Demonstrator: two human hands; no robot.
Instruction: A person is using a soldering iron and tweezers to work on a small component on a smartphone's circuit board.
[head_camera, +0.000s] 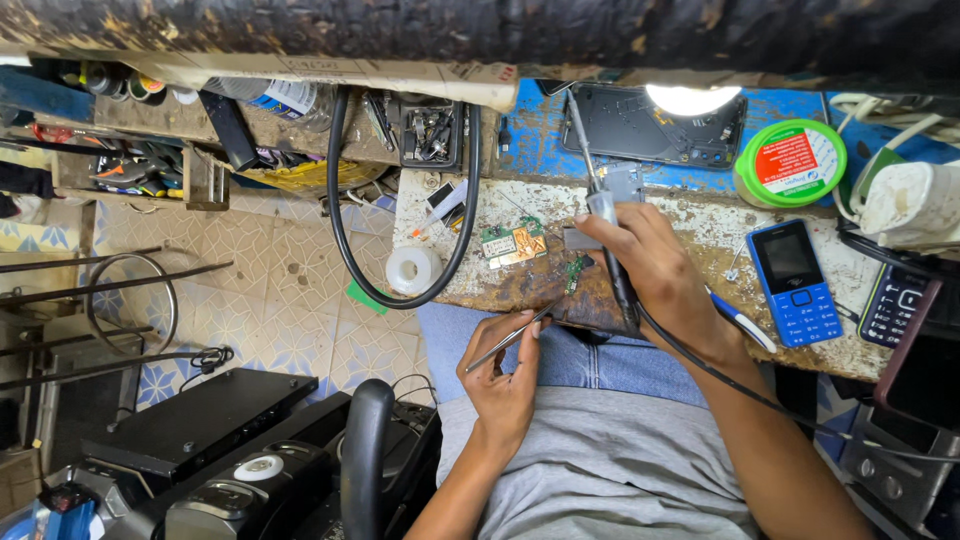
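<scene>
worn, stained workbench (700, 225) over tiled floor (270, 300); left hand (503, 385) pinches tweezers (510, 338), right hand (655, 275) grips soldering iron (603, 215).

The soldering iron (608, 235) tip is hidden behind the right hand (655, 275); the dark phone (893, 305) at right is partly covered.
</scene>
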